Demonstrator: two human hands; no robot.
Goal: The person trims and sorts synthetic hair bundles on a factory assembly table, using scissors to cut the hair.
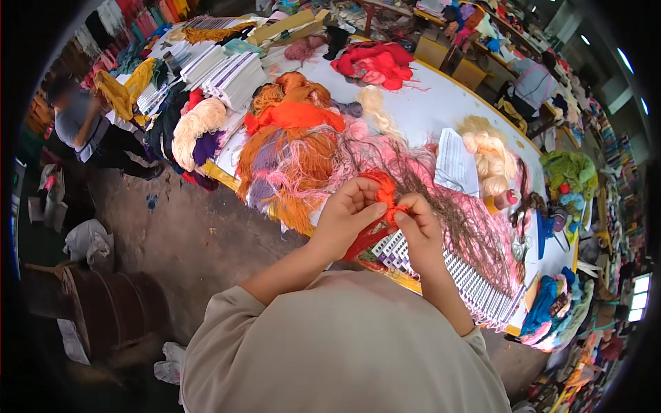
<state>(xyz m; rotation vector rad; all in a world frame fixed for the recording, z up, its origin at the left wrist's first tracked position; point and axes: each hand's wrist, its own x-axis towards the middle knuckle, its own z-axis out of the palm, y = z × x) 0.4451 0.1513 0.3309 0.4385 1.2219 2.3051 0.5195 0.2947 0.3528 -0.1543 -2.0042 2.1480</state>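
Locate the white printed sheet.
The printed sheet lies right of centre in the head view, beyond the right hand, immediately left of the cream yarn.

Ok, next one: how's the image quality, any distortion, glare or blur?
Head view: strong fisheye, the table edge bowed, corners black; head view: window and ceiling lamps glaring white; head view: standing person at left has a blurred head; left hand, right hand and red-orange yarn reasonably clear.

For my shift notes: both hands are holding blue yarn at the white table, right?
The colour is wrong: the head view shows red-orange yarn, not blue. The left hand and right hand do both hold it at the white table.
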